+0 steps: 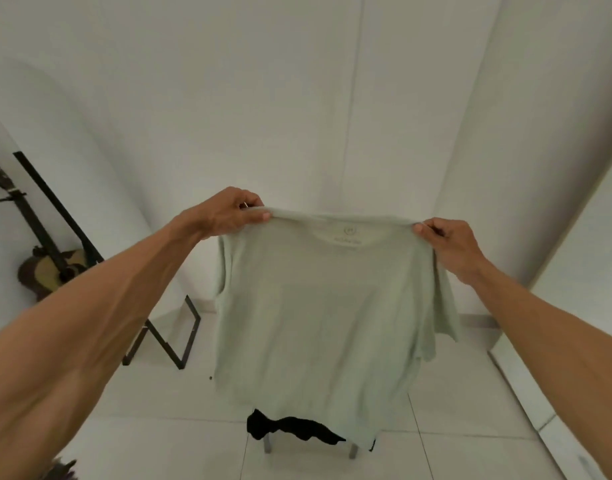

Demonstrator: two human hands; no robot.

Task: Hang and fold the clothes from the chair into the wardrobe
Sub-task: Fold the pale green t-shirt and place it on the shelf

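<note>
A pale green T-shirt (318,317) hangs spread out in front of me, neck label facing me. My left hand (228,214) pinches its left shoulder and my right hand (448,242) pinches its right shoulder, both held up at chest height. Below the shirt's hem a black garment (290,429) lies on the chair (268,445), of which only two grey legs show. The shirt hides most of the chair.
A guitar (46,268) leans against the left wall beside a black metal stand (173,341). White walls rise ahead, with a white panel edge (519,382) on the right. The floor is white tile.
</note>
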